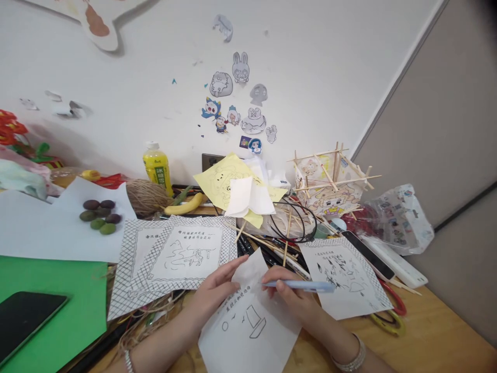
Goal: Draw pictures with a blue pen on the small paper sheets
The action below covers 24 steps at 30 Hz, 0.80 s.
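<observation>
A white sheet (252, 355) lies tilted in front of me, with a drawn sailboat, a small circle, bird marks and handwritten characters. My left hand (217, 290) rests along its upper left edge, thumb and fingers apart, steadying nothing else. In my right hand (291, 300) is a light blue pen (310, 285), gripped near its tip, which is at the top right of the sheet. To the left lie bordered drawings (190, 254) with a landscape sketch. On the right, another bordered drawing (345, 277) lies close to my right hand.
A phone (368, 255), white box (404, 264) and scissors (388, 321) are at the right. Behind stand a stick-framed paper lantern (330, 186) and yellow bottle (157, 167). A banana (184, 204), twine (147, 197), olive-like fruits (100, 213), green sheet (50, 280) and dark tablet (29, 321) sit left.
</observation>
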Each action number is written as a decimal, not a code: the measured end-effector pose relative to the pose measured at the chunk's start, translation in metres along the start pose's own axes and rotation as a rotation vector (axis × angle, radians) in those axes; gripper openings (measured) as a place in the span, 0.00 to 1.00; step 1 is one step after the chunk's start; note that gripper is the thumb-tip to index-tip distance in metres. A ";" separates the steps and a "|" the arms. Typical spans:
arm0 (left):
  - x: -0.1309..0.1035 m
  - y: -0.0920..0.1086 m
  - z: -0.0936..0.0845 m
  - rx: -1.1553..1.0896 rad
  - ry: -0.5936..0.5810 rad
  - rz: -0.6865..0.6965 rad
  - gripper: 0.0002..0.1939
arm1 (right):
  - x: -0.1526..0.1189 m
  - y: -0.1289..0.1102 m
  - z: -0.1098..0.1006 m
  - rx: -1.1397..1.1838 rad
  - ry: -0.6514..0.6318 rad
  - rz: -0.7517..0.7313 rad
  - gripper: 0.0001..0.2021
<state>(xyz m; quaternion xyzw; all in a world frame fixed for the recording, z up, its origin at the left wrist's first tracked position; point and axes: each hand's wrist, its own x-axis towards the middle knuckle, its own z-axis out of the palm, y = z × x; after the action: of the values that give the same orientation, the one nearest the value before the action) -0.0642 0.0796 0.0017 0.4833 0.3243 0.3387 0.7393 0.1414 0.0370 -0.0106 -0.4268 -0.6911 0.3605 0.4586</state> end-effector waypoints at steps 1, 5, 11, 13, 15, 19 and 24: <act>0.000 -0.001 0.001 0.056 -0.015 -0.006 0.32 | 0.001 0.002 0.001 0.005 0.039 0.037 0.18; 0.001 -0.008 0.002 0.353 -0.017 0.105 0.26 | 0.003 0.005 0.004 0.002 0.102 0.192 0.12; -0.001 -0.010 0.004 0.733 -0.055 0.268 0.21 | -0.001 0.008 -0.001 -0.001 0.099 0.158 0.11; -0.001 -0.010 0.004 0.771 -0.001 0.247 0.23 | -0.001 0.010 -0.003 0.084 0.099 0.154 0.11; -0.001 -0.009 0.003 0.767 0.080 0.214 0.24 | -0.002 0.009 -0.003 0.157 0.075 0.173 0.12; 0.000 -0.005 0.000 0.586 0.192 0.141 0.22 | -0.004 0.006 -0.001 0.129 0.038 0.208 0.12; 0.000 0.001 0.000 0.340 0.148 0.082 0.17 | -0.004 0.003 0.002 -0.135 0.031 0.186 0.15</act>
<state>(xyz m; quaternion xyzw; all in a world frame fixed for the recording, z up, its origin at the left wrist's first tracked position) -0.0647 0.0801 0.0028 0.5880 0.4104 0.3435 0.6065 0.1412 0.0342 -0.0152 -0.5245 -0.6639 0.3474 0.4042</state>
